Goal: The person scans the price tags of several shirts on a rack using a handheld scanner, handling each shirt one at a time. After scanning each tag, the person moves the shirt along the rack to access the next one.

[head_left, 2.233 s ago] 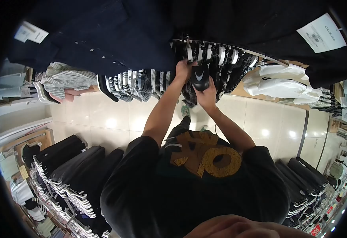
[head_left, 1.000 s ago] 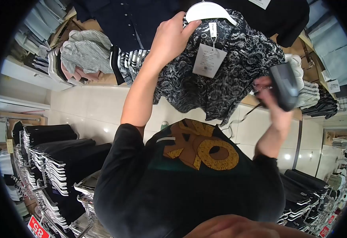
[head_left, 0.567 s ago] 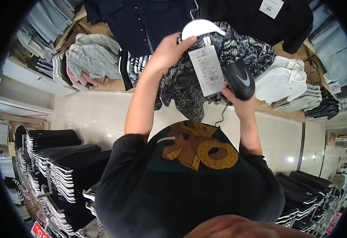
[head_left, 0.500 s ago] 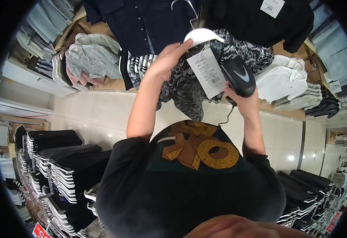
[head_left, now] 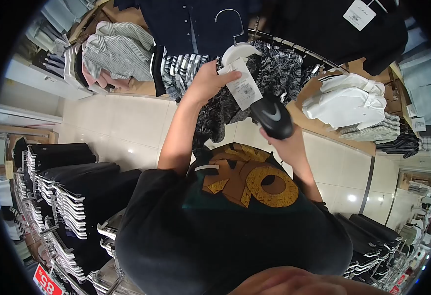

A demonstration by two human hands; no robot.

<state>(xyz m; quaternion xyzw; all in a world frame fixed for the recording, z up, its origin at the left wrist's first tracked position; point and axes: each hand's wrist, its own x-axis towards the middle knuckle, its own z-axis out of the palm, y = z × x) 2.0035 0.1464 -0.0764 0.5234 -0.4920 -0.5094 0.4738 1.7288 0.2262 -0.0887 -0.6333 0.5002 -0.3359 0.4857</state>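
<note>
My left hand is closed at the shoulder of a white clothes hanger with a metal hook. Its thumb presses on a white paper tag printed with text and a barcode. From the hanger drapes a black-and-grey patterned garment, partly hidden behind my hand and the tag. My right hand grips a black barcode scanner from below, its front end close to the tag's lower edge.
Ahead, a rail carries more patterned garments. Above it hang a navy shirt and a black top. White shirts sit to the right, striped ones to the left. Racks of black trousers stand behind me.
My left thumb has come onto the tag, which now sits higher and further left. The scanner has moved left and down, and the hanger has turned with its hook upright.
</note>
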